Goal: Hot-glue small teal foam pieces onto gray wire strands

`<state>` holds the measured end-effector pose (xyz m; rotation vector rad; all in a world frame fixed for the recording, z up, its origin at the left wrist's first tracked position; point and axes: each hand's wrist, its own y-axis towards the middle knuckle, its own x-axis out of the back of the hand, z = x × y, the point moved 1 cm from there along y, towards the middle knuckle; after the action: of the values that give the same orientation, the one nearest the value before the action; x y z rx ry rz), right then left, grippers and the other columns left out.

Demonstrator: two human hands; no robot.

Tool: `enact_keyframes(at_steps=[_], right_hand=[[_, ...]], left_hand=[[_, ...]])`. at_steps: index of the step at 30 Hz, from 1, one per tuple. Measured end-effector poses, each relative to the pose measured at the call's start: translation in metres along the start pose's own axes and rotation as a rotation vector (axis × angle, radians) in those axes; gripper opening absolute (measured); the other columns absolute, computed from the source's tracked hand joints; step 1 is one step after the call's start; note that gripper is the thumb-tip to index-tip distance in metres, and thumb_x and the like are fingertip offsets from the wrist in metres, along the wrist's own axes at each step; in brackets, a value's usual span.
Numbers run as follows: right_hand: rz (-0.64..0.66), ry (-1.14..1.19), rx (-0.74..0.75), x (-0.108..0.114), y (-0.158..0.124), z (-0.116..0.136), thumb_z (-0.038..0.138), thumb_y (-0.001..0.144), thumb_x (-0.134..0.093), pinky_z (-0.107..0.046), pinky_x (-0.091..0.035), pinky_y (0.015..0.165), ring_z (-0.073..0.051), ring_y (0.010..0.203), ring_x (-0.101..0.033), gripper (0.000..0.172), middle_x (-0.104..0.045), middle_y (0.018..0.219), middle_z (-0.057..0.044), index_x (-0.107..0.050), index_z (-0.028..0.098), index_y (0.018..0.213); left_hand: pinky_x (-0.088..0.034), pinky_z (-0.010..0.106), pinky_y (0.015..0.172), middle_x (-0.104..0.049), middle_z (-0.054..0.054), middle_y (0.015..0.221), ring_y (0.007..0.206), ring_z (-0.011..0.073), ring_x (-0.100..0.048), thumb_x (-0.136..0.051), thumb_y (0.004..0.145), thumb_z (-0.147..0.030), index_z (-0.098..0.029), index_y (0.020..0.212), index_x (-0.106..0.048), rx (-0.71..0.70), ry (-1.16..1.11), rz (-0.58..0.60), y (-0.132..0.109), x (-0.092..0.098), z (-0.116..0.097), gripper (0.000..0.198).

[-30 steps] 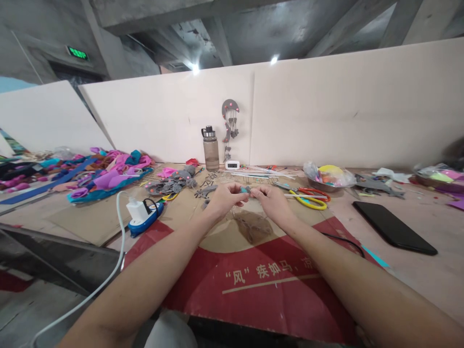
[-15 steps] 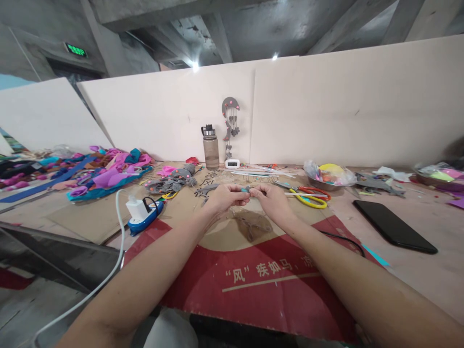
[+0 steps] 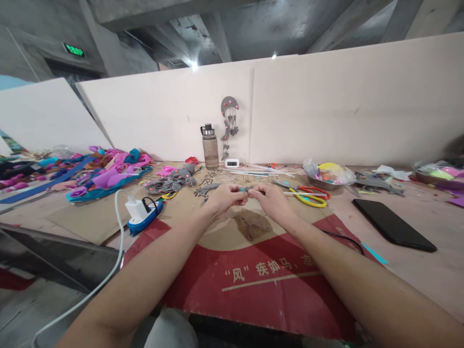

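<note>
**2 hands pinch a small teal piece over the cardboard**

The left hand (image 3: 224,197) and the right hand (image 3: 271,201) meet fingertip to fingertip above the middle of the bench. Both have their fingers drawn together and clamped on 1 small teal piece (image 3: 243,190), which sits between the 2 hands, held just off the cardboard sheet (image 3: 217,232). The piece is too small to make out its shape.

The sheet is brown with a red printed band, and a dark stain (image 3: 252,224) lies on it just below the hands. Just right of the right hand lie yellow-handled scissors (image 3: 308,199) crossed with an orange-handled pair. Beyond them stands a metal bowl (image 3: 319,183) heaped with coloured scraps. A black tablet (image 3: 393,224) lies flat, well apart to the right.

To the left of the hands, grey felt cut-outs (image 3: 172,183) are scattered near a blue power strip (image 3: 145,220) with a white charger (image 3: 133,209) plugged in; its white cable (image 3: 118,251) runs off the near edge. Further left is a heap of purple, pink and teal fabric (image 3: 108,175).

Against the white back board stand a water bottle (image 3: 210,150) and a small white clock (image 3: 232,163), with a grey felt hanging ornament (image 3: 229,121) above the clock.
</note>
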<state>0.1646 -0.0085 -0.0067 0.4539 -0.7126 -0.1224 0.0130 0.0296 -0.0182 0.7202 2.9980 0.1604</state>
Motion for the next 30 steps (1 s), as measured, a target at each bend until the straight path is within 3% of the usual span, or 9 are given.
enact_keyframes(at_steps=[5, 11, 16, 20, 23, 30], right_hand=[[0.065, 0.085, -0.03, 0.0002, 0.0015, 0.0026, 0.035, 0.078, -0.051, -0.025, -0.035, 0.06, -0.014, 0.063, -0.05, 0.026, -0.059, 0.062, 0.0, -0.059, 0.018, 0.062], [0.101, 0.22, -0.059, -0.0037, 0.0023, 0.0005, 0.039, 0.081, -0.044, -0.025, -0.03, 0.054, -0.011, 0.053, -0.037, 0.026, -0.043, 0.056, 0.005, -0.053, 0.019, 0.066], [0.028, 0.279, -0.053, -0.0054, -0.0008, 0.0011, 0.039, 0.075, -0.053, -0.024, -0.033, 0.056, -0.011, 0.057, -0.04, 0.02, -0.047, 0.063, 0.004, -0.055, 0.019, 0.078], [-0.008, 0.258, -0.062, -0.005, -0.0012, 0.001, 0.038, 0.074, -0.054, -0.025, -0.036, 0.059, -0.012, 0.059, -0.043, 0.02, -0.05, 0.063, 0.003, -0.055, 0.018, 0.074], [-0.031, 0.219, -0.09, -0.0038, -0.0003, -0.0011, 0.037, 0.073, -0.054, -0.026, -0.036, 0.059, -0.012, 0.059, -0.045, 0.02, -0.053, 0.063, 0.002, -0.055, 0.018, 0.07], [-0.039, 0.129, -0.12, -0.0023, 0.0, -0.0018, 0.033, 0.073, -0.051, -0.024, -0.033, 0.054, -0.011, 0.055, -0.045, 0.018, -0.053, 0.06, 0.002, -0.056, 0.017, 0.068]], left_hand=[[-0.038, 0.022, 0.054, -0.055, 0.0, 0.056, 0.052, 0.0075, -0.049, -0.065, 0.063, -0.021, -0.012, 0.062, -0.058, -0.039, 0.165, -0.088, 0.0011, -0.0005, 0.0017, 0.012], [-0.039, 0.023, 0.056, -0.056, 0.002, 0.063, 0.058, 0.009, -0.05, -0.062, 0.064, -0.025, -0.012, 0.065, -0.06, -0.019, 0.081, -0.095, 0.004, 0.0023, 0.002, 0.013], [-0.036, 0.021, 0.054, -0.056, 0.001, 0.063, 0.058, 0.0084, -0.048, -0.06, 0.064, -0.022, -0.013, 0.063, -0.058, -0.042, 0.095, -0.113, 0.0035, 0.0036, 0.0021, 0.009], [-0.028, 0.021, 0.048, -0.046, -0.004, 0.055, 0.05, 0.006, -0.039, -0.065, 0.066, -0.025, -0.015, 0.059, -0.053, -0.096, 0.144, -0.145, 0.0015, 0.0044, 0.0029, 0.017], [-0.025, 0.021, 0.047, -0.042, -0.005, 0.05, 0.046, 0.0048, -0.034, -0.069, 0.067, -0.032, -0.014, 0.058, -0.054, -0.115, 0.156, -0.087, 0.0004, 0.0045, 0.002, 0.025], [-0.045, 0.023, 0.059, -0.06, 0.001, 0.063, 0.056, 0.0081, -0.054, -0.073, 0.064, -0.029, -0.01, 0.072, -0.065, -0.044, 0.088, 0.016, -0.0017, 0.0018, -0.0023, 0.022]])
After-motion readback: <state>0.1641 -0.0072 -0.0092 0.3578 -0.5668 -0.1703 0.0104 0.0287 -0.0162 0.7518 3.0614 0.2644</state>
